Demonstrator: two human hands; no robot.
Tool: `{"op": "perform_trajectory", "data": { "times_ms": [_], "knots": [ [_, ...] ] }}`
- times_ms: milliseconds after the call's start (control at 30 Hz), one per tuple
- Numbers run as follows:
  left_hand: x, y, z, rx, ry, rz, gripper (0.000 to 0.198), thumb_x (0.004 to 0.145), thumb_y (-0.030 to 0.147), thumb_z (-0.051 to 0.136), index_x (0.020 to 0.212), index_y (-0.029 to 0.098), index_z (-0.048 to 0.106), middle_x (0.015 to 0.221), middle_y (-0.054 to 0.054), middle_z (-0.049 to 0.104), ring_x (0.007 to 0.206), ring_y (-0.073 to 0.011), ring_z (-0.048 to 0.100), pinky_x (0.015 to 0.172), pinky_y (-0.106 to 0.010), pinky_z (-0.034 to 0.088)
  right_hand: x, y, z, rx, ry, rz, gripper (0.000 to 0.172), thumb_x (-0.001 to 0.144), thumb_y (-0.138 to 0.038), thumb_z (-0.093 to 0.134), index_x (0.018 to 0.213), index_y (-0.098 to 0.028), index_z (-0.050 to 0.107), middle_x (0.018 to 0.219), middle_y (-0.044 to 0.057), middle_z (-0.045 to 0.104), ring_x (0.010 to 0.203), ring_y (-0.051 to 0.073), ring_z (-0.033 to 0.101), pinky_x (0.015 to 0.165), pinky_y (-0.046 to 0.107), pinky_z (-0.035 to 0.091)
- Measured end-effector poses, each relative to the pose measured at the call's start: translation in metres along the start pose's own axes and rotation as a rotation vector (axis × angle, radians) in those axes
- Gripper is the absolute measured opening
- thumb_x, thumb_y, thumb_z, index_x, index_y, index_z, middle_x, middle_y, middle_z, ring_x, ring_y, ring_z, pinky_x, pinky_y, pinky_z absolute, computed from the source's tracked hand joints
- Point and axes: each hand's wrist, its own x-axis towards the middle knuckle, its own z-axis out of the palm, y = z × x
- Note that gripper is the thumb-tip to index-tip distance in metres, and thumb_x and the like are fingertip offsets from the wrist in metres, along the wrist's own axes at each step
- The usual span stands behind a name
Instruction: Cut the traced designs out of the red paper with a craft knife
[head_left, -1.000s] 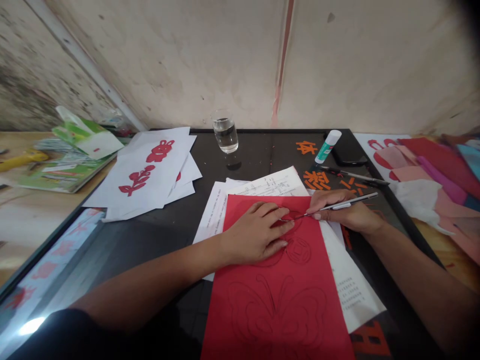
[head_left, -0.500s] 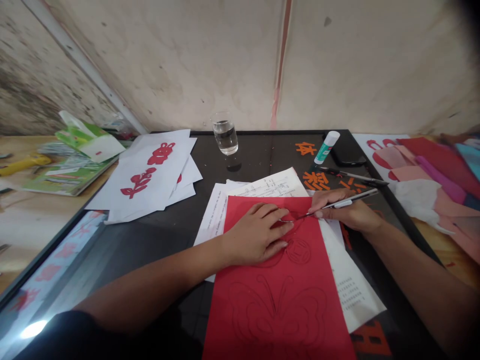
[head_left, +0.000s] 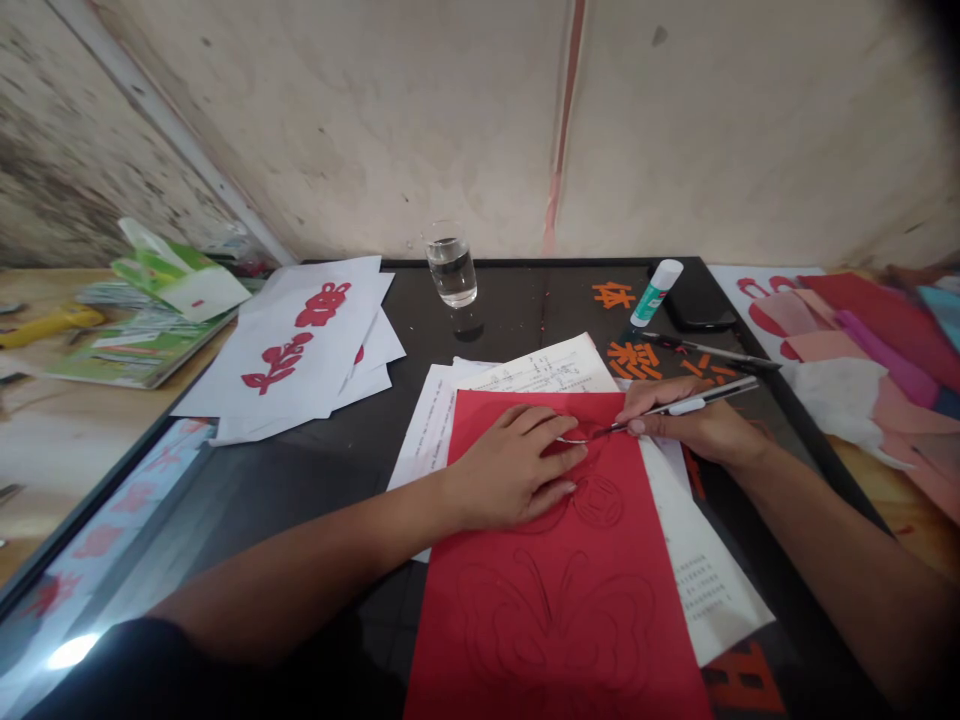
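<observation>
Scarcely anything has moved; only the right hand (head_left: 694, 428) has edged its slim silver craft knife (head_left: 679, 408), pinched firmly in its fingers, along the red paper sheet (head_left: 540, 600). The open left hand (head_left: 510, 470) presses flat, and the pencilled butterfly outline (head_left: 555, 625) below looks uncut.

A glue stick (head_left: 656, 292) and black phone (head_left: 697, 300) block the right hand (head_left: 694, 430) going forward.

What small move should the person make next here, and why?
Probably a short, slow stroke of the craft knife along the drawn outline on the red paper: the right hand has the knife's tip at the line, and the left hand presses the sheet flat right beside it.
</observation>
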Motion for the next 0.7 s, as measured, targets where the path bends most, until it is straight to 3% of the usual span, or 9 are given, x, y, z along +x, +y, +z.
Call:
{"op": "perform_trajectory", "data": {
  "times_ms": [133,433,700],
  "knots": [
    [0.0001,-0.0002,-0.0006,-0.007,-0.004,0.000,0.040,0.099,0.041,0.043,0.129,0.018,0.058,0.135,-0.012,0.053,0.122,-0.0292,0.046,0.100,-0.046,0.043,0.0011,-0.0015,0.0000,-0.030,-0.010,-0.005,0.012,0.077,-0.033,0.079,0.088,-0.028,0.080,0.082,0.003,0.073,0.077,0.016,0.064,0.071,0.030,0.049],
    [-0.0001,-0.0014,0.0010,0.006,-0.002,-0.001,0.039,0.100,0.041,0.042,0.128,0.020,0.058,0.136,-0.012,0.053,0.124,-0.0282,0.045,0.102,-0.046,0.042,-0.0004,0.0008,0.0005,0.071,0.048,0.068,0.014,0.073,-0.038,0.081,0.082,-0.027,0.080,0.074,0.002,0.070,0.068,0.015,0.061,0.061,0.028,0.047],
    [-0.0002,-0.0002,-0.0008,-0.003,-0.026,-0.002,0.041,0.100,0.041,0.041,0.130,0.019,0.057,0.137,-0.012,0.052,0.125,-0.0287,0.044,0.103,-0.047,0.042,-0.0001,0.0020,-0.0008,0.051,0.030,0.038,0.011,0.074,-0.035,0.081,0.083,-0.028,0.080,0.077,0.002,0.071,0.072,0.016,0.062,0.065,0.029,0.048]
  ]
}}
